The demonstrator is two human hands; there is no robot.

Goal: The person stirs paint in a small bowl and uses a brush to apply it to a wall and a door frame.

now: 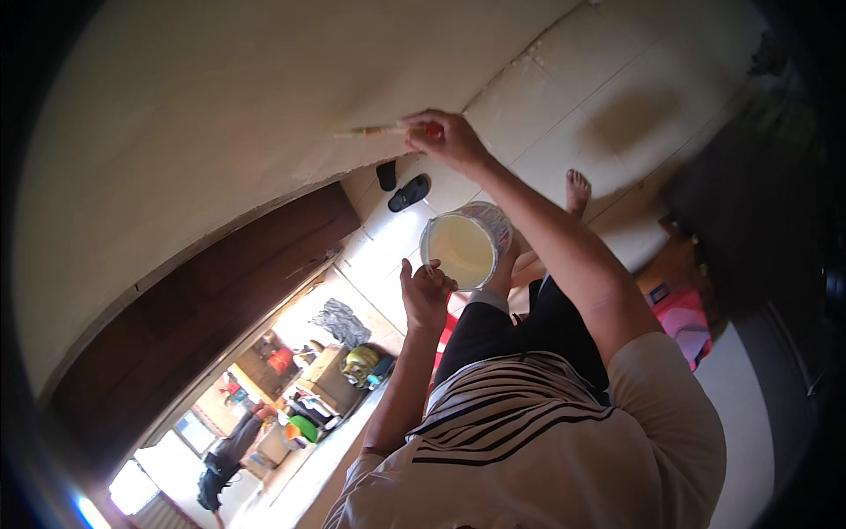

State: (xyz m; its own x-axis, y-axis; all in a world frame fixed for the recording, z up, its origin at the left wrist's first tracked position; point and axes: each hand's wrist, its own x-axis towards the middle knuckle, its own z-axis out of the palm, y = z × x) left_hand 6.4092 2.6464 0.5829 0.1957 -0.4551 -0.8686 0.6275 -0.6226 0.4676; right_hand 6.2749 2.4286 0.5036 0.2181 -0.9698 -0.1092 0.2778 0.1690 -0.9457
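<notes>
My right hand (451, 143) is raised and closed round a paintbrush (374, 131), its red handle end showing in the fist. The brush points left, close to the cream wall (220, 115); I cannot tell if its tip touches. Lower down, my left hand (426, 295) grips a paint bucket (496, 220) at the near left of its rim, fingers curled by the wire handle. The bucket is tilted so that its mouth faces up at me, with pale cream paint (463, 254) inside.
A dark wooden door frame (203, 291) runs along the wall's lower edge. Black slippers (409, 192) lie on the tiled floor (564, 115) beyond the bucket. Through the doorway stand another person (231, 450) and cardboard boxes (324, 379). Something pink (683, 326) lies at right.
</notes>
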